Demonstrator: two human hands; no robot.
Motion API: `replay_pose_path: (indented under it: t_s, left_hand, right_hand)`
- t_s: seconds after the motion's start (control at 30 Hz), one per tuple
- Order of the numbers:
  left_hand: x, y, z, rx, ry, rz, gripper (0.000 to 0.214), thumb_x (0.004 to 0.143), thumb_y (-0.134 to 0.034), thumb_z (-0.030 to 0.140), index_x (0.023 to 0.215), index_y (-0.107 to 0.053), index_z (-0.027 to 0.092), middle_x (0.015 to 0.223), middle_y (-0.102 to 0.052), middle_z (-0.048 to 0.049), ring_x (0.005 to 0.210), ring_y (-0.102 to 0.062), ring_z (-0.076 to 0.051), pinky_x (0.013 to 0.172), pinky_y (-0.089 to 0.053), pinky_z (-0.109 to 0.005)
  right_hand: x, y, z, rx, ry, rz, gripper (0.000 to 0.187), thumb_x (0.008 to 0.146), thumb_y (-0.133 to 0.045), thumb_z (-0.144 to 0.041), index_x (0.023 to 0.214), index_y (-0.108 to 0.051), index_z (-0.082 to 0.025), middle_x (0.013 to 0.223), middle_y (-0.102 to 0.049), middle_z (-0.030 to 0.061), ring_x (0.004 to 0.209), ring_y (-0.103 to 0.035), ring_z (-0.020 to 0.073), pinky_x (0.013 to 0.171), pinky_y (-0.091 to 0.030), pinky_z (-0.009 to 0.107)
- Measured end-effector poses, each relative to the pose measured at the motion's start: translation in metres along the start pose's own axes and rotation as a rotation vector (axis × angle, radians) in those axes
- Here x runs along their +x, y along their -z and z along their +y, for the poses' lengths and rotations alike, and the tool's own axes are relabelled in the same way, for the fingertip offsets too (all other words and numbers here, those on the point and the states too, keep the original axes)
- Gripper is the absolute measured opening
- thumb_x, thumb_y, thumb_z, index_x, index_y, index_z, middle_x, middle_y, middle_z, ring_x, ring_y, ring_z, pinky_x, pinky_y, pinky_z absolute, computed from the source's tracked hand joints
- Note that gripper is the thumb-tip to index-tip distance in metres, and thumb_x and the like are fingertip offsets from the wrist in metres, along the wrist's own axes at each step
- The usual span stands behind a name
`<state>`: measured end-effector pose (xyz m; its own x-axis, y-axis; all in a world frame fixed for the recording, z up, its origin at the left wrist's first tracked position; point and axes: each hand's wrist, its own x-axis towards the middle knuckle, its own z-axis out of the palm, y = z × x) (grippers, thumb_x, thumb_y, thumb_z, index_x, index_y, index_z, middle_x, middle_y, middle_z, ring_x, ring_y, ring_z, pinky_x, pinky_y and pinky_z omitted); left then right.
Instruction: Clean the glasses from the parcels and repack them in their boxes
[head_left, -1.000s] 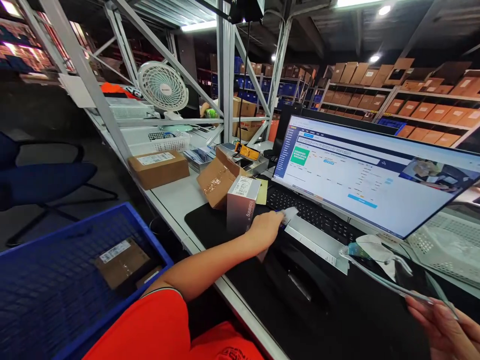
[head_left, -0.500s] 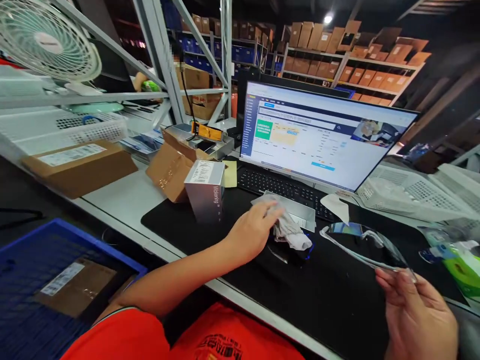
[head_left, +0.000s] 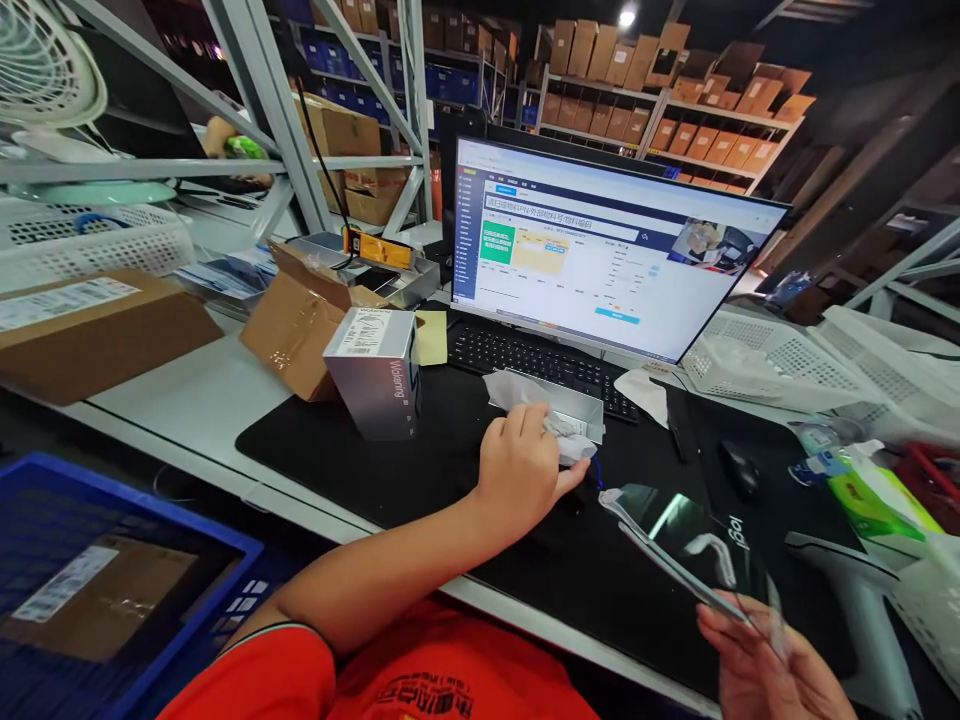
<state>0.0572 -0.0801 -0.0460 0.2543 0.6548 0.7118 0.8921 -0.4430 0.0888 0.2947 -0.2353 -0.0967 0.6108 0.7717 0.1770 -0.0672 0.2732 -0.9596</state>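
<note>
My left hand (head_left: 519, 478) is closed over a crumpled white cloth or tissue (head_left: 517, 392), fingers curled on it and thumb stretched to the right. Under the cloth lies an open silver box part (head_left: 587, 412) with a paper inside, in front of the keyboard (head_left: 510, 348). At the lower right, my right hand (head_left: 776, 655) pinches one end of a pair of sport sunglasses (head_left: 675, 545) with a dark mirrored lens and a pale frame. The sunglasses hang tilted above the black mat (head_left: 600, 600). A grey retail box (head_left: 375, 375) stands upright to the left.
A monitor (head_left: 600, 245) stands behind the keyboard. To the right are a mouse (head_left: 741, 468), a handheld scanner (head_left: 862, 610) and a green tissue pack (head_left: 874, 500). An open carton (head_left: 289, 325) and a sealed carton (head_left: 105, 335) lie left, above a blue crate (head_left: 225, 545).
My left hand has moved down over the cloth, which is more spread out. My right hand has brought the sunglasses lower and turned the lens. The camera view has shifted right.
</note>
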Motion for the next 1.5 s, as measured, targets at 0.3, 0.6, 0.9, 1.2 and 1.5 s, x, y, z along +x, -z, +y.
replay_pose_path:
  t_s: [0.3, 0.6, 0.9, 1.2, 1.5]
  left_hand:
    - [0.013, -0.005, -0.006, 0.028, 0.062, -0.072, 0.022, 0.086, -0.07, 0.036, 0.077, -0.069, 0.015, 0.116, -0.07, -0.0138, 0.102, -0.061, -0.028, 0.072, -0.051, -0.038]
    - [0.011, -0.009, -0.001, 0.081, 0.094, -0.098, 0.016, 0.084, -0.069, 0.023, 0.095, -0.068, 0.013, 0.129, -0.065, -0.0165, 0.101, -0.065, -0.03, 0.067, -0.052, -0.035]
    - [0.007, 0.004, -0.021, -0.4, 0.149, -0.058, 0.018, 0.095, -0.056, 0.017, 0.081, -0.066, 0.017, 0.102, -0.07, -0.0063, 0.086, -0.067, -0.018, 0.069, -0.052, -0.028]
    - [-0.027, 0.003, -0.013, -0.747, 0.087, 0.055, 0.013, 0.092, -0.055, 0.01, 0.083, -0.06, 0.018, 0.109, -0.064, -0.0102, 0.101, -0.065, -0.019, 0.087, -0.053, -0.032]
    - [-0.034, 0.0, -0.018, -0.77, 0.176, 0.125, 0.015, 0.09, -0.054, 0.011, 0.077, -0.056, 0.018, 0.098, -0.059, -0.0079, 0.105, -0.061, -0.021, 0.087, -0.051, -0.033]
  right_hand:
    - [-0.004, -0.033, 0.009, 0.021, 0.05, 0.021, 0.019, 0.082, -0.08, -0.034, 0.087, -0.074, -0.016, 0.1, -0.074, 0.0088, 0.078, -0.077, 0.0226, 0.071, -0.067, 0.035]
    - [0.007, -0.049, 0.013, 0.129, 0.001, 0.12, 0.024, 0.081, -0.082, -0.037, 0.088, -0.072, -0.016, 0.089, -0.074, 0.0035, 0.079, -0.077, 0.0188, 0.073, -0.065, 0.028]
    - [-0.014, -0.061, 0.015, 0.048, 0.174, -0.062, 0.013, 0.088, -0.074, -0.03, 0.089, -0.074, -0.017, 0.1, -0.073, 0.0086, 0.077, -0.077, 0.0241, 0.067, -0.068, 0.037]
    - [-0.015, -0.069, 0.027, -0.322, 0.582, -0.077, 0.009, 0.091, -0.067, -0.016, 0.096, -0.075, -0.016, 0.102, -0.075, 0.011, 0.087, -0.076, 0.0258, 0.074, -0.066, 0.041]
    - [-0.03, -0.046, 0.019, -0.388, 0.503, -0.173, 0.009, 0.09, -0.07, -0.023, 0.088, -0.077, -0.018, 0.094, -0.075, 0.0101, 0.085, -0.076, 0.0262, 0.072, -0.068, 0.04]
